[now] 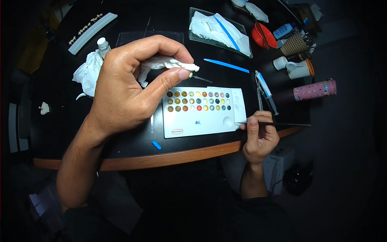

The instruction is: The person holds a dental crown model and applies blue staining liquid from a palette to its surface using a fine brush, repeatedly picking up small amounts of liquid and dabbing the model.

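Observation:
My left hand (125, 82) is raised over the table, its thumb and fingers closed on a crumpled white tissue (161, 63). A tiny cream piece (191, 75) shows by the thumb tip; what exactly it is I cannot tell. Low on the right, my right hand (260, 139) grips a thin brush (292, 124) with a dark handle. Its fine tip points left, at the round well of a white palette (213, 128); whether it touches is unclear. Rows of small coloured paint wells fill the palette's upper part, and a blue smear lies below them.
Beyond the palette lie a blue strip (226, 65) and a glass tray (246, 51) with white tissue. Right of it are a syringe (263, 84), a pink bottle (314, 90) and a red bowl (271, 42). Crumpled tissue (86, 72) and a small capped bottle (102, 43) stand left.

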`<state>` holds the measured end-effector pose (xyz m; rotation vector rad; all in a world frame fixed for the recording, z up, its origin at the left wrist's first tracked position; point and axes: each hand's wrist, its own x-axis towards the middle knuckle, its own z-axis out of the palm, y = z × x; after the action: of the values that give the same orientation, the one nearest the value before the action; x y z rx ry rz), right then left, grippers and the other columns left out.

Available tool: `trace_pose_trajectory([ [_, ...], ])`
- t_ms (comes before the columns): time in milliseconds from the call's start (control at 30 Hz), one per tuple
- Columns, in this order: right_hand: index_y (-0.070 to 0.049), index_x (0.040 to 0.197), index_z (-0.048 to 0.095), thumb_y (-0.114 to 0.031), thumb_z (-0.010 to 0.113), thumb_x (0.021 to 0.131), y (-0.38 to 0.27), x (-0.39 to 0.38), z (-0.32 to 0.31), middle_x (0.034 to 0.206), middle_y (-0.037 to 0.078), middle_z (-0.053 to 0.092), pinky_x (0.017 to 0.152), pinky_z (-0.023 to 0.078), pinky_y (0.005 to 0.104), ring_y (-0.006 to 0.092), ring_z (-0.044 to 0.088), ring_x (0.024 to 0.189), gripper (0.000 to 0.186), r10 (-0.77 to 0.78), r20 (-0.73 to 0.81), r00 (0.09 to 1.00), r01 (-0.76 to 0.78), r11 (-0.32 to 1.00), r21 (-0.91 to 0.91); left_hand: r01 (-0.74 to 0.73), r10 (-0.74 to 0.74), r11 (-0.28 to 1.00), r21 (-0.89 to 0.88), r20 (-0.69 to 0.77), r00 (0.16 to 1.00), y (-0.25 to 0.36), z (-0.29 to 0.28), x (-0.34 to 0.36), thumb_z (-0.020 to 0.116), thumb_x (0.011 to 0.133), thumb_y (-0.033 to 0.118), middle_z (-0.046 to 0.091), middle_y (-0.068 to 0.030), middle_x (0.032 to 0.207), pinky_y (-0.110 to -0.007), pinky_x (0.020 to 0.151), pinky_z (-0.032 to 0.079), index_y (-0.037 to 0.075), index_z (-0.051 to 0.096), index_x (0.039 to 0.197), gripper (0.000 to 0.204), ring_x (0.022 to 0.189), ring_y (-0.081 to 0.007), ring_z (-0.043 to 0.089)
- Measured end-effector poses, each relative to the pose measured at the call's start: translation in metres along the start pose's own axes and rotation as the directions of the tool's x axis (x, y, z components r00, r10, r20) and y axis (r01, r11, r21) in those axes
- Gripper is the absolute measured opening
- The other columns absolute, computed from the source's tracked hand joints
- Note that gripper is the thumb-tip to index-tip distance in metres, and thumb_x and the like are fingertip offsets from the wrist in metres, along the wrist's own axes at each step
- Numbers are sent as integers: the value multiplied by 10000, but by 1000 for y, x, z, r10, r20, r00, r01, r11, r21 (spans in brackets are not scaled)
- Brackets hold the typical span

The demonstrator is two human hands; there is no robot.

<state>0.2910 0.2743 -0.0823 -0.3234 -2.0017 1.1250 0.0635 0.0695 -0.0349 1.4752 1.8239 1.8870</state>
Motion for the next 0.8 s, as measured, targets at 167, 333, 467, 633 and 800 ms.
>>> trace_pose_trajectory([
  [167,23,931,633,8,611,967,-5,4,-6,807,97,624,763,450,273,159,536,881,45,-53,-10,999,53,997,59,12,-12,1000,8,22,1000,1,-2,2,722,908,-14,713,-102,977,-263,818,548,-19,704,1045,139,916,-139,688],
  [333,25,945,655,5,679,878,-28,45,5,811,115,679,840,458,313,211,559,934,74,-259,141,956,240,961,136,-6,6,1000,29,18,1000,-3,-1,3,728,894,-8,723,-118,977,-263,778,561,-14,726,1022,128,887,-148,705],
  [467,-28,859,651,22,729,756,-50,91,31,750,90,705,874,475,387,224,602,865,139,-514,320,796,452,856,250,-2,1,998,56,11,1000,-5,-5,1,739,895,14,734,-113,965,-270,774,561,-11,734,1012,119,886,-156,714],
  [633,-60,761,620,28,712,692,-53,123,55,702,66,682,830,506,388,259,648,920,145,-630,367,685,508,773,380,-14,13,999,31,27,1000,0,-3,5,753,887,15,747,-110,971,-276,784,559,-2,735,997,112,890,-160,721],
  [800,-7,784,587,67,696,733,-39,109,68,732,119,662,987,588,539,440,654,1141,141,-584,321,746,346,752,562,-47,47,999,6,41,998,5,-3,3,748,871,-33,752,-135,1010,-301,849,579,-5,725,1000,133,962,-190,735],
])
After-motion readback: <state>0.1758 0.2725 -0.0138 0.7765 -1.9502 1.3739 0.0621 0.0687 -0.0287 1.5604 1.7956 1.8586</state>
